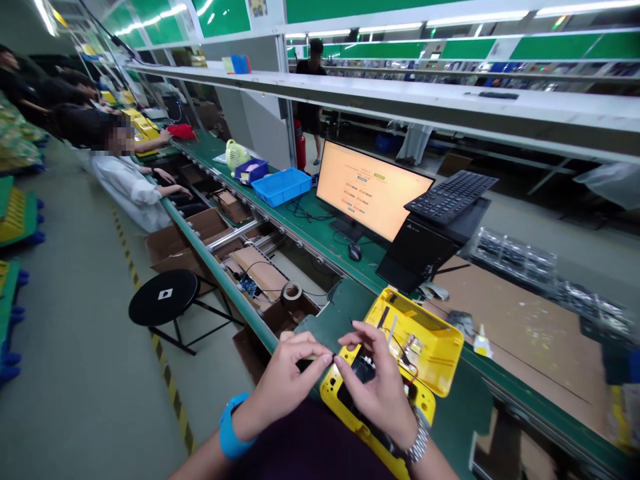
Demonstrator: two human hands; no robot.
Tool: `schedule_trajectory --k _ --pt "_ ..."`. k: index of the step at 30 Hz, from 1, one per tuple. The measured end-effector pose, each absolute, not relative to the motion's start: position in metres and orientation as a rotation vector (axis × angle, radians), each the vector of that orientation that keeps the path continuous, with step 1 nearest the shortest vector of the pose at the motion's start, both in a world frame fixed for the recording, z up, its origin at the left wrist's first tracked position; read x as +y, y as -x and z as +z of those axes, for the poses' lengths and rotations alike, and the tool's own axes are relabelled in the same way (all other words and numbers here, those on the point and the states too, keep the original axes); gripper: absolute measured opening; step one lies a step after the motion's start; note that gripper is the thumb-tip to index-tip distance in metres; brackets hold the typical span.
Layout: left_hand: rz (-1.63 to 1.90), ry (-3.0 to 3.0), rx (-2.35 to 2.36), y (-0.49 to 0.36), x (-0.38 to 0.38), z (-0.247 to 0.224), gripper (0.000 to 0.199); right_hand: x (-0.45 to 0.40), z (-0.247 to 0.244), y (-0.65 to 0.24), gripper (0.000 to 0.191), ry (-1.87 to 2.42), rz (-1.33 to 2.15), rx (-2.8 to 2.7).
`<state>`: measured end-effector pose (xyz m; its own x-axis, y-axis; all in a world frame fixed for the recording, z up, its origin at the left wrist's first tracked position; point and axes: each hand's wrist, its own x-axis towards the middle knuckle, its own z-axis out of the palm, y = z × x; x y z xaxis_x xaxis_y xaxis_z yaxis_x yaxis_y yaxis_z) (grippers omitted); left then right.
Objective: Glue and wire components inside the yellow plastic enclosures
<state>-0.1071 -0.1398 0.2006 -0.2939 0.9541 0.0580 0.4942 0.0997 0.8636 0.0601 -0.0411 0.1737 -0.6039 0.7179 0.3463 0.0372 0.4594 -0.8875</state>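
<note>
My left hand [287,373], with a blue band at the wrist, is closed in a pinch. Between its thumb and forefinger is a small dark piece [335,358], too small to name. Close beside it is my right hand [377,383], its thumb tip by the dark piece and its curved fingers spread from the thumb. Below both hands lies an opened yellow plastic case [427,402] with black parts inside, partly hidden by my right hand. Its other yellow half [443,353] leans back behind it, with wires and a white strip inside.
A monitor [370,190], mouse [355,251] and keyboard [450,197] on a black box stand behind. Left are a blue tray [281,187], a tape roll [291,292] and a black stool [164,297]. A glue bottle [482,343] stands right. A seated co-worker [130,180] is farther left.
</note>
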Motion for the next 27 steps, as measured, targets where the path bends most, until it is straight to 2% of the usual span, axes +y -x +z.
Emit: schedule_trajectory --k 5,10,14,17,21,24,27 --pt "1.116 -1.356 1.834 0.106 -0.14 0.202 0.025 -0.036 0.172 -0.061 0.057 0.534 1.23 -2.045" --pt "1.099 -1.292 1.85 0.106 -0.141 0.196 0.023 -0.037 0.172 -0.059 0.05 0.496 1.009 -2.126" --pt "1.065 -1.297 1.971 0.104 -0.145 0.186 0.02 -0.044 0.164 -0.051 0.031 0.343 0.73 -2.218" --pt "1.048 -1.247 2.049 0.099 -0.15 0.17 0.022 -0.054 0.146 -0.043 0.036 0.263 0.569 -2.205" --pt "1.116 -1.088 2.019 0.105 -0.155 0.13 0.026 -0.065 0.121 -0.038 0.034 0.295 0.639 -2.235" --pt "1.221 -0.951 2.099 0.137 -0.159 0.081 0.023 -0.068 0.115 -0.042 0.031 0.305 0.775 -2.245" --pt "1.283 -0.821 2.253 0.188 -0.171 0.025 0.023 -0.064 0.12 -0.048 0.028 0.427 0.976 -2.02"
